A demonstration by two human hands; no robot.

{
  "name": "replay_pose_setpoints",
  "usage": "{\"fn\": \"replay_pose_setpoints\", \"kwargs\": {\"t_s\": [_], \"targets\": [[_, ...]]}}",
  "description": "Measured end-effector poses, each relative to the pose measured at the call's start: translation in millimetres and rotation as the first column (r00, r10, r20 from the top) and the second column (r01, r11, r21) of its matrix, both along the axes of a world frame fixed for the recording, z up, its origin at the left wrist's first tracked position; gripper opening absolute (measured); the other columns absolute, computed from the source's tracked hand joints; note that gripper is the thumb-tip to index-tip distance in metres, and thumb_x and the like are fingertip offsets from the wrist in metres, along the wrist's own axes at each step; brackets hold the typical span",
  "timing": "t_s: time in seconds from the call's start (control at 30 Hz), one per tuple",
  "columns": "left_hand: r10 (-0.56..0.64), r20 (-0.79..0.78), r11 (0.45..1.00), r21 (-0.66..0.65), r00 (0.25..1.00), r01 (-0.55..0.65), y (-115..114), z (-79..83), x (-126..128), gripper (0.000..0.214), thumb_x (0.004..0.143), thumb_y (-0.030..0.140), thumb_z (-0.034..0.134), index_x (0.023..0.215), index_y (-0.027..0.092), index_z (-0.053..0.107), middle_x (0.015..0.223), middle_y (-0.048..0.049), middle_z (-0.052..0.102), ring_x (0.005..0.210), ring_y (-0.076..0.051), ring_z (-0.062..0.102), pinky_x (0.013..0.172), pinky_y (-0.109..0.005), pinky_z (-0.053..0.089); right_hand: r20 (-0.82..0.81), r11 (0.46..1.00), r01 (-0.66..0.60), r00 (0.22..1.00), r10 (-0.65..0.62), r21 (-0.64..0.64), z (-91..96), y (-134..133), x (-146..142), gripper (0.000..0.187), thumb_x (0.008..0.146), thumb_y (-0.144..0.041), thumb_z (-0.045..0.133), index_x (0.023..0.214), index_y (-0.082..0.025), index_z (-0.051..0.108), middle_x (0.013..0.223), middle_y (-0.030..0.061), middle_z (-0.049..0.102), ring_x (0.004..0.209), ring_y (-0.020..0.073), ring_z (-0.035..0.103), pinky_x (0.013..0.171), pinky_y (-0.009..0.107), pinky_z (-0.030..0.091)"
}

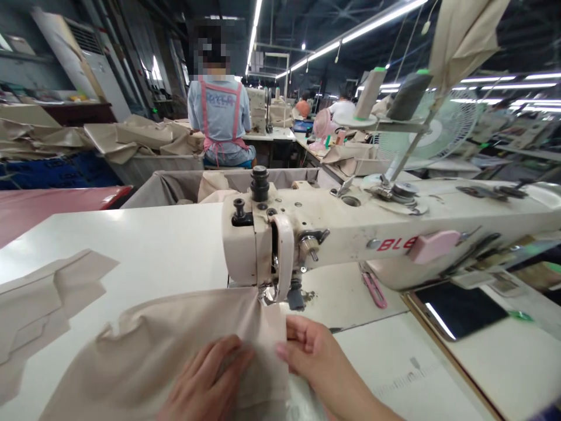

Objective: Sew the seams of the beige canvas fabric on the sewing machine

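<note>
A beige piece of fabric lies on the sewing machine's bed, its far corner under the presser foot area of the sewing machine. My left hand rests on top of the fabric with its fingers bent a little and pressing down. At the fabric's right edge, my right hand pinches that edge between thumb and fingers, just in front of the needle area. The needle itself is hard to make out behind the white guard. A fold stands up in the fabric's far left part.
Cut beige pieces lie on the left of the white table. A pink-handled cutter and a phone lie to the right. Thread cones stand behind the machine. A person in a pink-strapped apron sits ahead, facing away.
</note>
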State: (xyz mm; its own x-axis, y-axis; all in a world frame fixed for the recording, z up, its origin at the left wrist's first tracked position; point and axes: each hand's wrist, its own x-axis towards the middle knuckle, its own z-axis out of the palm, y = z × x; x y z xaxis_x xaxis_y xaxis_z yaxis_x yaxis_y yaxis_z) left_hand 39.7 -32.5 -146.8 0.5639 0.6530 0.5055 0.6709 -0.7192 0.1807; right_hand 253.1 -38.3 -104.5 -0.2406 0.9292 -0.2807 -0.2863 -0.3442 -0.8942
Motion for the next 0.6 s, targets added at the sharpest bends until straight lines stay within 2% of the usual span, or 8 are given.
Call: {"fn": "replay_pose_setpoints", "kwargs": {"t_s": [0.07,0.17,0.23,0.33,0.47,0.53,0.6], "targets": [[-0.046,0.083,0.983,-0.171,0.995,0.060,7.5,10.6,4.3,0.041,0.088,0.015,0.037,0.122,0.029,0.055,0.117,-0.0039,0.064,0.104,-0.018,0.062,0.084,-0.022,0.051,-0.003,0.999,0.029,1.000,-0.029,-0.046,3.8,10.7,-2.3,0.032,0.072,-0.026,0.075,0.101,-0.015,0.069,0.080,0.0037,0.074,0.068,0.0168,0.069,0.064,0.025,0.050],[-0.045,0.206,0.891,-0.434,0.977,0.133,26.6,33.2,22.2,0.034,0.093,0.018,0.036,0.123,0.024,0.051,0.112,-0.0049,0.066,0.096,-0.016,0.064,0.081,-0.021,0.051,-0.039,0.998,0.053,0.998,-0.055,-0.046,3.5,16.0,-7.3,0.027,0.072,-0.024,0.071,0.098,-0.014,0.070,0.075,0.0034,0.074,0.064,0.0183,0.068,0.064,0.028,0.049],[0.003,0.191,0.833,-0.543,0.982,0.103,41.4,43.3,36.3,0.027,0.094,0.023,0.040,0.117,0.021,0.054,0.103,-0.0051,0.068,0.091,-0.018,0.065,0.079,-0.026,0.051,-0.014,0.997,0.077,0.997,-0.077,-0.018,0.6,14.9,-9.9,0.026,0.072,-0.023,0.070,0.097,-0.014,0.070,0.073,0.0025,0.073,0.062,0.0179,0.067,0.062,0.027,0.047],[0.039,0.145,0.785,-0.617,0.989,0.060,58.8,46.8,49.6,0.018,0.092,0.024,0.044,0.098,0.020,0.060,0.092,-0.0042,0.070,0.085,-0.021,0.065,0.075,-0.029,0.048,0.023,0.996,0.087,0.996,-0.088,0.030,-2.7,13.5,-11.2,0.022,0.072,-0.021,0.070,0.093,-0.015,0.070,0.071,0.0010,0.073,0.061,0.0167,0.066,0.059,0.024,0.043],[0.057,0.160,0.761,-0.646,0.985,0.061,69.6,42.6,50.1,0.014,0.088,0.025,0.048,0.079,0.019,0.057,0.068,0.0010,0.062,0.064,-0.016,0.058,0.059,-0.024,0.042,0.011,0.995,0.074,0.997,-0.075,0.072,-2.4,14.9,-12.0,0.018,0.072,-0.016,0.066,0.090,-0.017,0.070,0.071,0.0001,0.072,0.067,0.0182,0.068,0.063,0.025,0.045],[0.072,0.176,0.755,-0.652,0.982,0.061,72.1,41.3,48.0,0.015,0.086,0.026,0.049,0.074,0.019,0.054,0.062,0.0028,0.055,0.058,-0.014,0.052,0.055,-0.022,0.038,0.013,0.996,0.056,0.998,-0.057,0.075,-3.6,13.6,-13.4,0.021,0.073,-0.015,0.063,0.094,-0.017,0.067,0.074,0.0013,0.072,0.070,0.0189,0.069,0.067,0.027,0.048],[0.099,0.183,0.752,-0.658,0.978,0.047,73.4,41.2,47.2,0.017,0.085,0.026,0.047,0.072,0.018,0.054,0.061,0.0030,0.052,0.057,-0.013,0.049,0.054,-0.021,0.036,0.115,0.993,0.053,0.991,-0.065,0.104,-7.4,8.9,-13.9,0.030,0.074,-0.016,0.060,0.104,-0.016,0.063,0.079,0.0038,0.071,0.072,0.0198,0.069,0.068,0.029,0.052]]}}
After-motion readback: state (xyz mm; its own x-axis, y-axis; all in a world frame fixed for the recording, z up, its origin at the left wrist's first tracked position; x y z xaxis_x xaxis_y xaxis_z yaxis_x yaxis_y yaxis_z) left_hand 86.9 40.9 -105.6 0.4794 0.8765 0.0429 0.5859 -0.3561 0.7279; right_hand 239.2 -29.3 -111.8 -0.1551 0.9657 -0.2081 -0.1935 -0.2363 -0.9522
